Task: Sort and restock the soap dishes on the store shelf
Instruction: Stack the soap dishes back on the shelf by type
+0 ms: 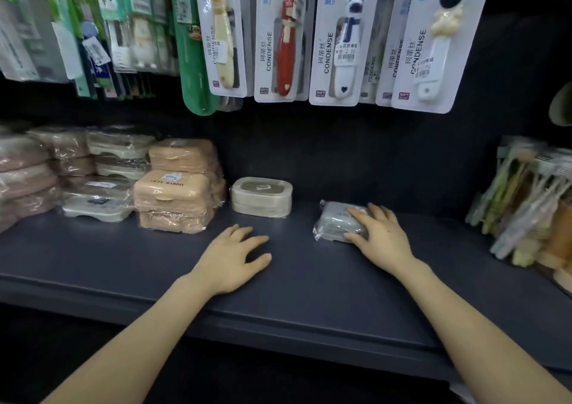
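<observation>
Nearest the shelf point(309, 283) edge, the left hand point(230, 261) lies palm down on the bare board, fingers loose and spread, holding nothing. A little further in, the right hand point(382, 238) covers the right end of a grey soap dish point(332, 222) in clear wrap. The fingers lie over its top and the thumb presses its near side, so it looks grasped. The dish runs out leftward from those fingers, its long axis roughly along the shelf, tilted a bit toward the back. It is well apart from the left fingertips, so the right hand is the one placed to move it. Just beyond the left fingertips stands a cream soap dish point(261, 197), alone and apart from the grey one, with open board between them. If the grey dish goes leftward, that gap looks free, though the left hand lies close to the path. Left of the cream dish are stacked peach soap dishes point(176, 193), then pale ones point(99, 202). Right of the right hand, and apart from it, lies a bundle of toothbrushes point(520, 202). Carded toothbrushes point(334, 38) hang above at the back.
</observation>
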Available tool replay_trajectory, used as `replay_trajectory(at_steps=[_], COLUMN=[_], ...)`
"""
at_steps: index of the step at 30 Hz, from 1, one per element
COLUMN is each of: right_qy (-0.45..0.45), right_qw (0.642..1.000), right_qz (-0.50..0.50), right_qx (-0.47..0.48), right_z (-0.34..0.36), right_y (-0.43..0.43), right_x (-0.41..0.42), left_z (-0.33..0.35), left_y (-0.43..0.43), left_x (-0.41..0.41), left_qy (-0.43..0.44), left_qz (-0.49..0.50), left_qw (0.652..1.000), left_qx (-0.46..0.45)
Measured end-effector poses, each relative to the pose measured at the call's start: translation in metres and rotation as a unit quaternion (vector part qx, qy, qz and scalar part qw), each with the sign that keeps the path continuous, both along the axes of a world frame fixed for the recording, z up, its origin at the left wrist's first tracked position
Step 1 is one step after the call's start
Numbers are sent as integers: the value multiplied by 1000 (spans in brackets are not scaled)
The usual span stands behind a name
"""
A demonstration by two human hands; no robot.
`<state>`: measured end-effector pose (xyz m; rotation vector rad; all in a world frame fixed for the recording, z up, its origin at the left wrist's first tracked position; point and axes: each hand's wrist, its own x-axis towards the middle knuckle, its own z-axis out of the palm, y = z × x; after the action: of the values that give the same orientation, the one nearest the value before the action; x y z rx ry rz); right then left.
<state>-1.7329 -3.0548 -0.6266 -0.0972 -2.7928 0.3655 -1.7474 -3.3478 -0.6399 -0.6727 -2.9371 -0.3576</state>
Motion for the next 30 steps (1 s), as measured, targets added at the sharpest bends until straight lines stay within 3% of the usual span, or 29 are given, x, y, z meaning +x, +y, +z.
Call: replay_trajectory(at_steps=[11,14,22,27,30], right_qy=[8,15,62,223,275], right_qw=[1000,999,998,969,933], right_qz=[10,1,-21,101,226], right_qx=[-9,31,26,-14,-54], right_z=[-10,-10,-9,-6,-19], right_y=[1,0,-15,-89,-161], right_x=[-57,-52,7,81,132], left_z=[-7,-4,7,4,-20], left_y=[1,2,-1,-59,-131], left_x=[-5,-2,13,88,151], left_qy=[5,-2,-12,112,195], left_qz=[14,12,19,7,58], left_qw=[999,999,999,975,955], left_qx=[-43,-32,24,190,216])
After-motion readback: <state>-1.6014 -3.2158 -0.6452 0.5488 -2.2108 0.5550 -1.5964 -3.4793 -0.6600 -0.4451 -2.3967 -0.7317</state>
